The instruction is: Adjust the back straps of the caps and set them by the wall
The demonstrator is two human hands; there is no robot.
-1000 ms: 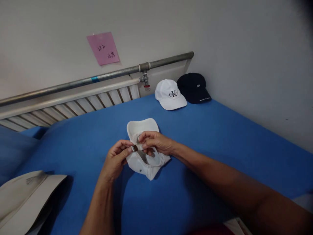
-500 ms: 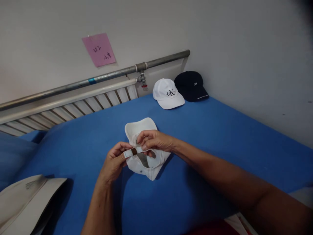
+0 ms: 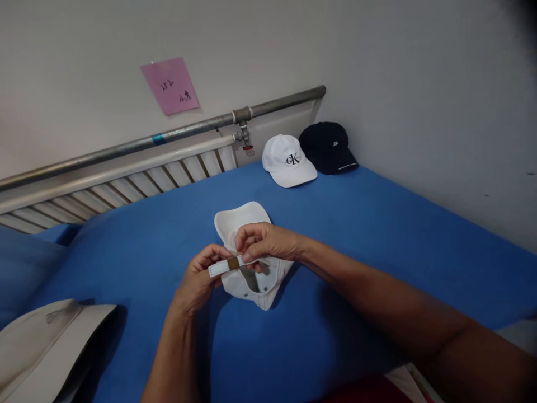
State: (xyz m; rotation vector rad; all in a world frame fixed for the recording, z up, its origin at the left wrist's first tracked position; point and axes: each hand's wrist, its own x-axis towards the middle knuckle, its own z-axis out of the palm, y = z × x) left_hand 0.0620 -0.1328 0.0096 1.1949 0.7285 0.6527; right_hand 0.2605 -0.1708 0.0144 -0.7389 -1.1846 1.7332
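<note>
A white baseball cap (image 3: 241,217) lies upside down on the blue surface, its brim pointing away from me and its back opening facing me. Across that opening runs the cap's white strap (image 3: 218,268), threaded through a brass-coloured buckle (image 3: 233,263). My right hand (image 3: 271,242) pinches the strap just right of the buckle, between thumb and fingers. On the other side, my left hand (image 3: 196,280) is closed around the strap near the buckle, the thumb under it and the fingertips behind. The strap's end sticks out over the left thumb.
A white cap with black letters (image 3: 289,162) and a black cap (image 3: 327,148) sit at the back against the wall. Several beige caps (image 3: 54,347) are stacked at the lower left. A radiator (image 3: 168,173) and a metal pipe (image 3: 193,127) run behind the blue surface (image 3: 159,235).
The strap's end and buckle have turned more toward me, and the strap's end reaches a little further left and down. My left hand has shifted slightly; the right hand has barely moved.
</note>
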